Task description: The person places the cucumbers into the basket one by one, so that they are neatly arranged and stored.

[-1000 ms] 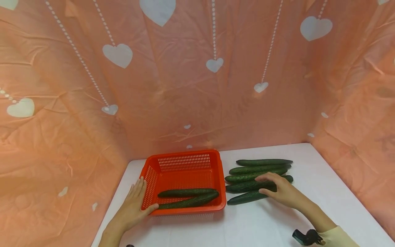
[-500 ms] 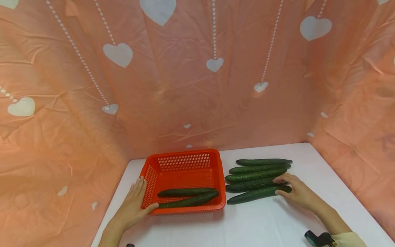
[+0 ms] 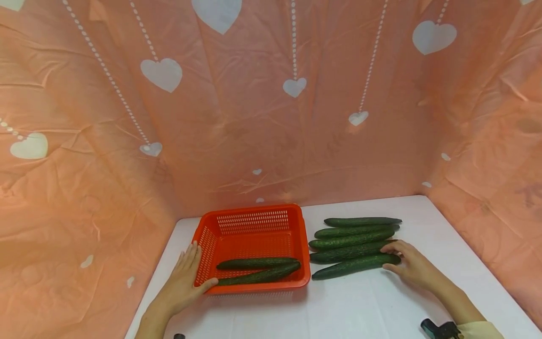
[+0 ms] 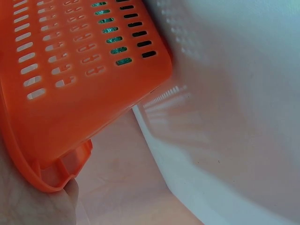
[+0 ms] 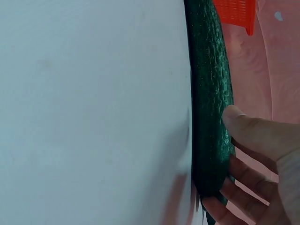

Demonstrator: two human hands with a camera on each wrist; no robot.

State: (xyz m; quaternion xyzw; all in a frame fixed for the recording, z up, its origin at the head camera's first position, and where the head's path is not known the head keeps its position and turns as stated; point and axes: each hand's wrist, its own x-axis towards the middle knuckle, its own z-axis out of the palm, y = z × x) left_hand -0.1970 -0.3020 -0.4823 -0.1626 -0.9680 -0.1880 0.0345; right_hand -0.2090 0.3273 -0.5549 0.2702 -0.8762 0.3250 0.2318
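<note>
In the head view my left hand (image 3: 181, 281) rests along the left side of a red plastic basket (image 3: 303, 235), its fingers straight and its thumb over the front corner. Two cucumbers (image 3: 259, 263) lie inside, close to the basket's front wall. To the right, my right hand (image 3: 415, 266) is at the right end of the nearest loose cucumber (image 3: 349, 267), with thumb and fingers spread on either side. The right wrist view has the thumb at this cucumber's (image 5: 208, 93) upper edge and the fingers by its end; a firm grip is not visible.
Several more cucumbers (image 3: 362, 221) lie roughly side by side behind the nearest one. The white table (image 3: 338, 310) meets orange sheeting (image 3: 237, 141) printed with pale hearts at its back and sides. A slotted basket wall (image 4: 93, 79) fills the left wrist view's upper left.
My right hand has moved rightward from above the middle of the loose cucumbers to the nearest one's right end. The left hand, basket and cucumbers look unmoved.
</note>
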